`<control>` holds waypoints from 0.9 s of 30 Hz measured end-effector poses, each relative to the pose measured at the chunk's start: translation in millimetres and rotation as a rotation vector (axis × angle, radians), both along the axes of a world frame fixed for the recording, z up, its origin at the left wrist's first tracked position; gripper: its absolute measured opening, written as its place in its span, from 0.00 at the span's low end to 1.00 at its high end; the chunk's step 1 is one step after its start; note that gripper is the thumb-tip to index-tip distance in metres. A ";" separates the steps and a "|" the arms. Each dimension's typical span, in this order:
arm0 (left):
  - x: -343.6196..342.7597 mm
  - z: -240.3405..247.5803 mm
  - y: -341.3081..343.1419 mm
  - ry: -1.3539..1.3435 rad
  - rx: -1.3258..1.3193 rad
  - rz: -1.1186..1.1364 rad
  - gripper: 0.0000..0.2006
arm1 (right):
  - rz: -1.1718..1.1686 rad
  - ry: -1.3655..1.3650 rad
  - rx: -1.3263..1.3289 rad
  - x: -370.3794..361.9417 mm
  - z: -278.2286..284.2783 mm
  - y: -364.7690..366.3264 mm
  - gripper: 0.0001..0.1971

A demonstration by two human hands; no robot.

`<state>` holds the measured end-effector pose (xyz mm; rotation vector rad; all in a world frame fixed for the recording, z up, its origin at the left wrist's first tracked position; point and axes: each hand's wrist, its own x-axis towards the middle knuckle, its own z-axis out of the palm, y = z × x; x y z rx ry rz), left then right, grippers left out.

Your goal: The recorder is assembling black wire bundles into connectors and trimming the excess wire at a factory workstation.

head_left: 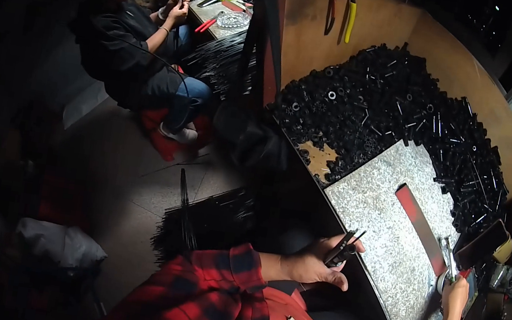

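Observation:
My left hand (313,264) is closed around a few slim black plastic parts (340,250), held over the table's near left edge. A thin shiny rod stands up among them. Over at the table's right edge, my right hand (456,296) has its fingers around a silver hand tool with a bit of red at the handle, which looks like pliers (449,258). A flat red-and-dark strip (420,227) lies on the speckled board (369,189), its lower end close to the pliers. What looks like a roll of tape (441,282) sits beside my right hand.
Black tubular parts (368,104) are heaped behind the board, against a wooden wall (478,67). Pliers with orange and yellow handles (350,23) hang there. Thin black rods (208,222) lie on the floor at left. A seated person (135,45) works at another table.

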<state>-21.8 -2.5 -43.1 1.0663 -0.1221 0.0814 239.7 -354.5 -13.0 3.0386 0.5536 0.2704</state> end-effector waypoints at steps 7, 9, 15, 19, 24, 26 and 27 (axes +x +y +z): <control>11.5 -13.8 0.9 -0.087 0.150 0.076 0.36 | 0.087 -0.072 0.272 -4.4 2.4 6.0 0.04; 12.0 -13.4 -0.7 -0.097 0.158 0.083 0.36 | 0.119 -0.098 0.381 -11.4 4.7 12.5 0.03; 13.7 -8.0 -15.7 -0.032 0.140 -0.002 0.38 | 0.232 0.395 1.050 -127.0 28.6 115.3 0.03; 11.6 -0.7 -24.3 -0.086 0.164 0.045 0.43 | 0.589 0.438 0.941 -179.2 25.9 152.5 0.02; 10.0 -3.6 -23.8 -0.107 0.270 -0.004 0.44 | 0.753 0.431 0.782 -191.4 19.5 160.8 0.06; 8.9 -5.2 -25.0 -0.117 0.285 -0.016 0.44 | 0.753 0.430 0.799 -192.6 15.3 159.8 0.08; 8.3 -3.7 -24.7 -0.119 0.284 -0.015 0.44 | 0.752 0.429 0.817 -192.5 12.8 159.1 0.10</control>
